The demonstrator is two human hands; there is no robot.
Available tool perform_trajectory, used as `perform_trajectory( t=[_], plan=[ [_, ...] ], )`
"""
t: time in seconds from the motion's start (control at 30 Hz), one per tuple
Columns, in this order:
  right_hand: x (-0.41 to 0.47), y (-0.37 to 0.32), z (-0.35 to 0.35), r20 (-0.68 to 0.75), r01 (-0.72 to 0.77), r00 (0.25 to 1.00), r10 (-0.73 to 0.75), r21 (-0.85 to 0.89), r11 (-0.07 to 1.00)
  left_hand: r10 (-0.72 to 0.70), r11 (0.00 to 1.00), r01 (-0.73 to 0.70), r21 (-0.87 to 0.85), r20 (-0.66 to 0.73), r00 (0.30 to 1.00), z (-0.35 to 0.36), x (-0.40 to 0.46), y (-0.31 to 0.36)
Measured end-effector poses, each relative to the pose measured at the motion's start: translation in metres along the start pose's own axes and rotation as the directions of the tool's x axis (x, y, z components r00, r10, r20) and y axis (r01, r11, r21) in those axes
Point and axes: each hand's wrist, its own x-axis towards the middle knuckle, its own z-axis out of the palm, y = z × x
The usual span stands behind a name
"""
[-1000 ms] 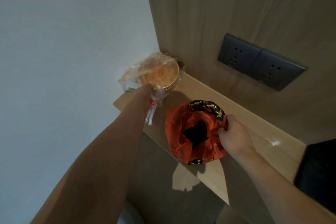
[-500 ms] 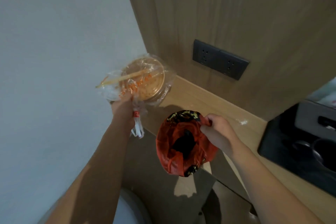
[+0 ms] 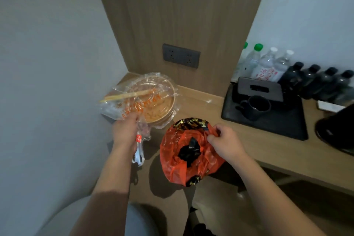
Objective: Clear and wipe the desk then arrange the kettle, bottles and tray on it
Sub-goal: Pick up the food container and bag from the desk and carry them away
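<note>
Left of centre, the left hand (image 3: 125,130) grips the gathered neck of a clear plastic bag (image 3: 122,105) that holds a round takeaway bowl (image 3: 159,99) and a pair of chopsticks (image 3: 126,96), at the far left end of the wooden table (image 3: 258,140). In the lower centre, the right hand (image 3: 224,142) pinches the rim of an orange bag (image 3: 183,155) with something black inside, hanging at the table's front edge. At the right of the frame a black tray (image 3: 287,122) carries a dark mug (image 3: 256,106). Behind it, at the upper right, stand clear bottles (image 3: 266,63) and dark bottles (image 3: 318,82). The black kettle (image 3: 339,126) sits at the right edge.
</note>
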Motion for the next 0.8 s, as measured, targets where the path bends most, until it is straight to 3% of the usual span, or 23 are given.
perform_trajectory(
  t=[0.2,0.47,0.63,0.8],
  plan=[
    [-0.079,0.061,-0.045,-0.128,-0.166,0.977,0.171,0.044,0.985,-0.034,0.997,0.015,0.080,0.243,0.969,0.031,-0.078,-0.033],
    [-0.182,0.155,-0.124,-0.381,-0.270,0.870,0.313,0.164,0.949,-0.033,0.961,-0.123,0.249,0.542,0.839,0.122,-0.195,-0.071],
    [-0.267,0.244,-0.186,-0.509,-0.352,0.745,0.432,0.251,0.902,-0.081,0.930,-0.203,0.306,0.710,0.699,0.193,-0.302,-0.126],
    [-0.379,0.339,-0.252,-0.608,-0.406,0.562,0.560,0.388,0.828,-0.180,0.887,-0.259,0.381,0.803,0.568,0.256,-0.452,-0.199]
  ],
)
